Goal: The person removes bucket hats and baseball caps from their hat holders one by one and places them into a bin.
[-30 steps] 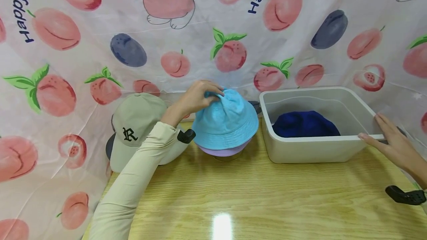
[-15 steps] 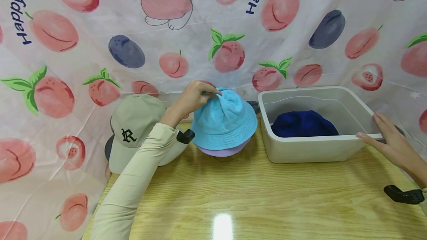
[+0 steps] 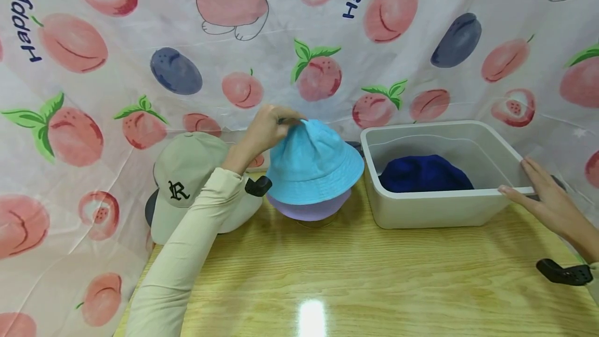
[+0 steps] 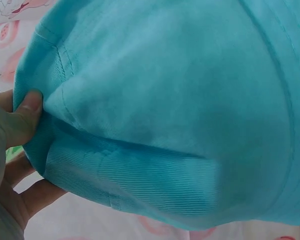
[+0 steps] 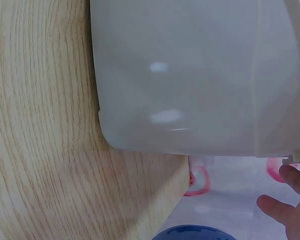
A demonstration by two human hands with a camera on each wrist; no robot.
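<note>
My left hand (image 3: 268, 128) pinches the crown of a light blue bucket hat (image 3: 318, 170) between thumb and fingers. In the left wrist view the cloth of the bucket hat (image 4: 180, 100) folds where the thumb presses it. Beneath it shows the brim of a lavender hat (image 3: 311, 209); the rest of that one is hidden. My right hand (image 3: 545, 199) rests on the right front corner of a grey plastic bin (image 3: 435, 212), thumb on the front rim and fingers along the right rim. Inside the bin lies a dark blue cloth hat (image 3: 426, 173).
A beige baseball cap (image 3: 187, 170) with a black letter R stands at the left, partly behind my left forearm, with other brims showing beside it. The wooden table (image 3: 327, 269) extends in front. A fruit-printed cloth (image 3: 281, 56) hangs close behind.
My left hand has risen slightly with the light blue bucket hat, whose brim tilts up and bares more of the lavender brim. My right hand stays on the bin.
</note>
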